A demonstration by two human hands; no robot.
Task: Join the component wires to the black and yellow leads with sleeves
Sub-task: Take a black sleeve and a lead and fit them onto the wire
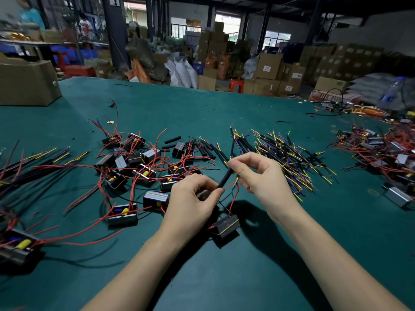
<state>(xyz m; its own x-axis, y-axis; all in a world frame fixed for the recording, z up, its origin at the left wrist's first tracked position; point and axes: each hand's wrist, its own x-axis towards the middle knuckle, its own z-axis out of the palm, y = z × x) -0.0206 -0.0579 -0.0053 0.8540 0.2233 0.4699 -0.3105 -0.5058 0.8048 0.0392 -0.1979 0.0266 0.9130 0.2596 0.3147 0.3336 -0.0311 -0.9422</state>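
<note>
Black sleeve [225, 178] | pinched between both hands | component [225, 225] hangs below

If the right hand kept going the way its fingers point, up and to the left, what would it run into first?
Probably the loose black sleeves just beyond the right hand, which pinches the black lead; then the components with red wires. Depth is uncertain.

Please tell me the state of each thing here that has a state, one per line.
left hand: pinches the lower end of the black sleeve
right hand: pinches the upper end of the sleeve
black sleeve: held tilted above the table
component: hangs by its red wires, touching the green table
</note>
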